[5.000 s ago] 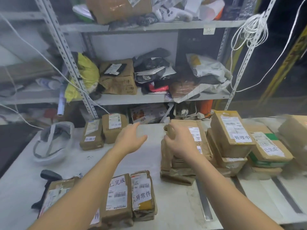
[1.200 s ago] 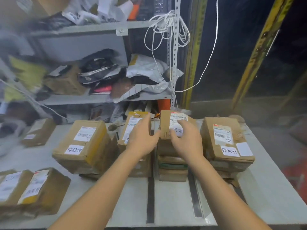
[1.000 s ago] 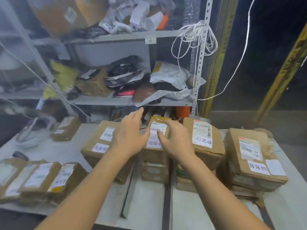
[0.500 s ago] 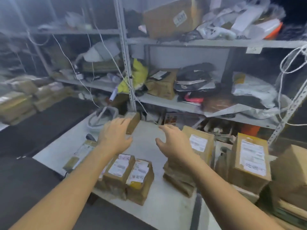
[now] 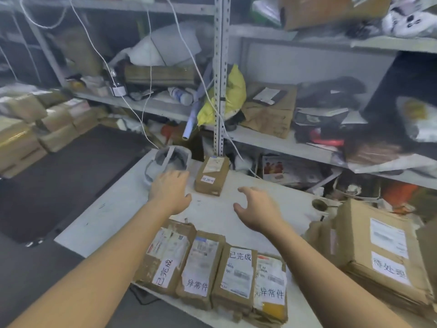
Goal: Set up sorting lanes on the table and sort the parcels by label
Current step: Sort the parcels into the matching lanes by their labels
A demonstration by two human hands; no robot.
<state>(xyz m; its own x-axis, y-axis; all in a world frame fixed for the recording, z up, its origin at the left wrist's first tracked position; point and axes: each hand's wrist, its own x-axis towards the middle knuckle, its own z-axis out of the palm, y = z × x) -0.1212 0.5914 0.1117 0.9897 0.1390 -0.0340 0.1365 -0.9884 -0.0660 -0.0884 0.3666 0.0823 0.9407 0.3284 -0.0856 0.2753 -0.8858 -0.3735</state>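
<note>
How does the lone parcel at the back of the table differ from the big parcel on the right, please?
The lone parcel is smaller than the big parcel. The lone parcel lies alone on the table; the big parcel tops a pile. Both are brown with white labels.

1. The single view sits at the person's head and looks forward and steeply down.
2. It faces across the table (image 5: pixel 212 214) to the shelf rack (image 5: pixel 221 91) behind.
3. The nearest row of parcels (image 5: pixel 237 273) lies close under the lens; the wide angle bends the edges of the picture.
</note>
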